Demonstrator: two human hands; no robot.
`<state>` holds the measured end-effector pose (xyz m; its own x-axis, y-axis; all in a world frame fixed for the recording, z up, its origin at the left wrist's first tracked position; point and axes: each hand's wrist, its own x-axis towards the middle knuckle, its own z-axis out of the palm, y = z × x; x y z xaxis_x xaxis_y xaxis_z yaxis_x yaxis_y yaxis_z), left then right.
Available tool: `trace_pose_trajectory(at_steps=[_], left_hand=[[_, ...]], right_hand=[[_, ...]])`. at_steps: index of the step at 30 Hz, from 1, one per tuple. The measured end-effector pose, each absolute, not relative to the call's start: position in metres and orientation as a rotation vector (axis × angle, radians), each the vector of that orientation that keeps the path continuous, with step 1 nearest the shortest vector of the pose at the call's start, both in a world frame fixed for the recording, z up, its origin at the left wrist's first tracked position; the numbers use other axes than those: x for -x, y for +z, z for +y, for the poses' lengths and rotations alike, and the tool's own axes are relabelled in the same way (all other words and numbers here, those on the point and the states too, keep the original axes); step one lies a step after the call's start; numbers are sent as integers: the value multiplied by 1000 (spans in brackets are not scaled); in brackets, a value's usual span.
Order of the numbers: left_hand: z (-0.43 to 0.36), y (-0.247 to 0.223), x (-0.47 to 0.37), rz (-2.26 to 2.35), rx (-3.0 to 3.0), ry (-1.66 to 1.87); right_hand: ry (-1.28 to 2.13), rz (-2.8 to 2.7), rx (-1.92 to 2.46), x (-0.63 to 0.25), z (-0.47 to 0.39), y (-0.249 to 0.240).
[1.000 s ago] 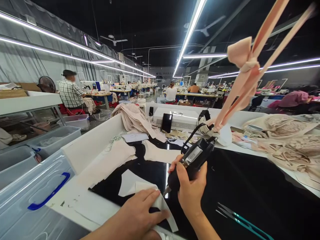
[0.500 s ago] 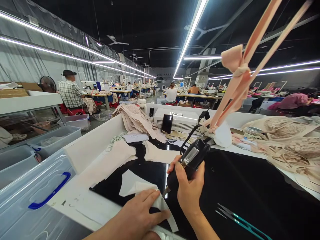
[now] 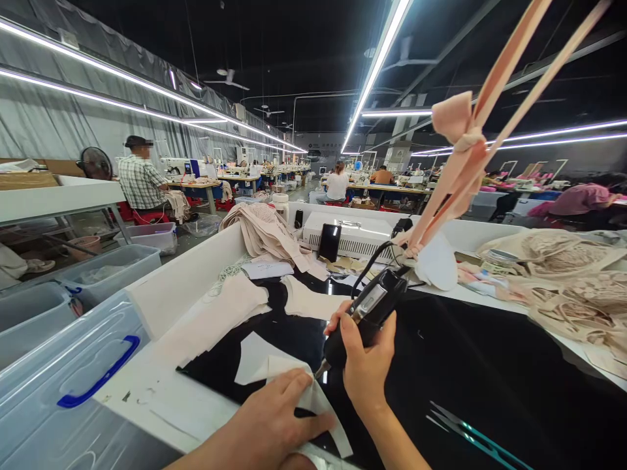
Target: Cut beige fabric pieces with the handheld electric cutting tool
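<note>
My right hand (image 3: 367, 362) is wrapped round a black corded handheld tool (image 3: 377, 303) with a narrow metal tip. The tip points down-left and meets, or nearly meets, a pale cut fabric piece (image 3: 329, 408) beside my left fingertips. My left hand (image 3: 279, 408) lies over this piece, its fingers pressing it down and the thumb spread away. Under the fabric's upper part, a white curved piece (image 3: 252, 356) sticks out to the left. Both rest on a glossy black work surface (image 3: 455, 346). A knotted peach fabric strap (image 3: 467, 153) hangs from above by the tool's cord end.
Teal-handled thread snips (image 3: 473, 434) lie at right. Stacked pale cut pieces (image 3: 230, 310) sit at left, beige garments (image 3: 573, 261) at far right. A white vented box (image 3: 353, 232) and a phone (image 3: 329, 241) stand behind. A low white wall (image 3: 181, 287) edges the table. Co-workers sit farther off.
My right hand and the tool have shifted slightly left, with the tip close to my left fingertips. The left hand stays on the fabric. The whole view has moved a little.
</note>
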<state>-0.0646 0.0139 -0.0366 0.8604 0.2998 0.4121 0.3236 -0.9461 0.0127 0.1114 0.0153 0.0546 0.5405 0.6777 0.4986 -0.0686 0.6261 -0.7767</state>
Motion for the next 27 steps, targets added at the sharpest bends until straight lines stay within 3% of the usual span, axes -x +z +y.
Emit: trace_pose_trajectory(at_steps=[15,23,27], left_hand=[[17,-46,66,-504,2918,-644],[7,-13,67,-499,2926,-570],[10,-23,66,-512,2930,-584]], right_hand=[[489,-883,746,-115,15,54],[492,-900,715,-113,13,55],[487,-912,739,-112,14,54]])
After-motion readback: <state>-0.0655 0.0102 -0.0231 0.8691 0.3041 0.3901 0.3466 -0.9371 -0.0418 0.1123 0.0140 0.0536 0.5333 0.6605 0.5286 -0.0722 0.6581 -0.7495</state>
